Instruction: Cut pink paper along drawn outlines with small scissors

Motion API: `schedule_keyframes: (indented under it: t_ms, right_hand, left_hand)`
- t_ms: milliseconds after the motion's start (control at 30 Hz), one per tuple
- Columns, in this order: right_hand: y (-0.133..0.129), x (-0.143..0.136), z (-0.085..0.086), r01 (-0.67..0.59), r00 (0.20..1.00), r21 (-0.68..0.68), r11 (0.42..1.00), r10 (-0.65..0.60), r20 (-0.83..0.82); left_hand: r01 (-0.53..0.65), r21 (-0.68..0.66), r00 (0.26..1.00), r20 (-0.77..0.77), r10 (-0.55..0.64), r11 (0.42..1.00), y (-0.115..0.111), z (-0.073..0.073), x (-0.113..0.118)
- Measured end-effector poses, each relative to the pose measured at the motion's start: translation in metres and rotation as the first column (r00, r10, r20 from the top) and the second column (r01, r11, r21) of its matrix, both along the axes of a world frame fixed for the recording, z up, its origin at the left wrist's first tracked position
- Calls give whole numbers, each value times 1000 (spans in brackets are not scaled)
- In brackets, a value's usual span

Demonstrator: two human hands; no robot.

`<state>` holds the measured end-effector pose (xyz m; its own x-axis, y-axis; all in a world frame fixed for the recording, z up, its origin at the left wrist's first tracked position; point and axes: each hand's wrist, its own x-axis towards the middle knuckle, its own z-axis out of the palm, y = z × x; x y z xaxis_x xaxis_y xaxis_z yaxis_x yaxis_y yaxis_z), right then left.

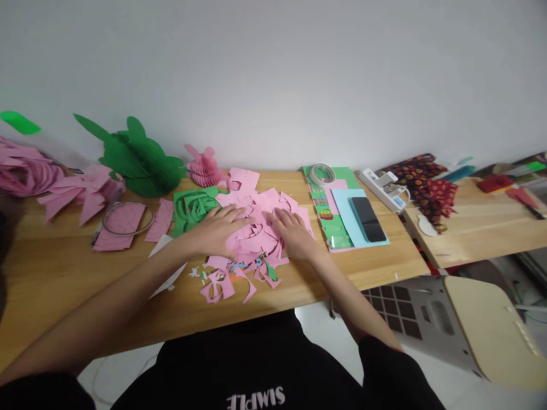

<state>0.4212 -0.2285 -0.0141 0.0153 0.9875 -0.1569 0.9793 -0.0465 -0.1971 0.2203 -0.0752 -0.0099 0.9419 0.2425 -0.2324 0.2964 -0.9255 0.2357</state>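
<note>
A loose heap of pink paper scraps point(265, 230) lies on the wooden table in front of me. My left hand point(220, 230) rests on the left side of the heap, fingers stretched out. On the right side, my right hand point(294, 232) lies flat against the scraps with its fingers spread. Neither hand grips anything that I can see. Green paper with cut strips point(194, 208) sits just beyond my left wrist. Smaller pink offcuts point(217, 287) and tiny white bits lie nearer the table's front edge.
A green paper honeycomb figure point(143, 162) and a smaller pink one point(204, 166) stand by the wall. To the left is a metal ring point(128, 218). A tape roll point(322, 174), a phone point(367, 219) on blue paper and a power strip point(384, 191) lie to the right.
</note>
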Motion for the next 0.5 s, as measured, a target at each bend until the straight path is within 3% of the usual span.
schedule_keyframes:
  t_ms: [167,267,400,500]
  right_hand:
    - [2,8,-4,2,997,47,999,2,-76]
    - [-4,19,-5,71,970,121,990,-40,-239]
    - [-9,37,-2,357,771,178,917,-181,-611]
    - [-10,47,2,506,666,185,843,-245,-704]
  left_hand:
    - [16,3,998,64,-16,1000,4,-4,-6]
    - [19,-42,991,130,-13,999,7,-6,-12]
    - [38,-111,982,190,-17,993,11,-7,-19]
    - [54,-147,971,238,-18,988,13,-5,-24]
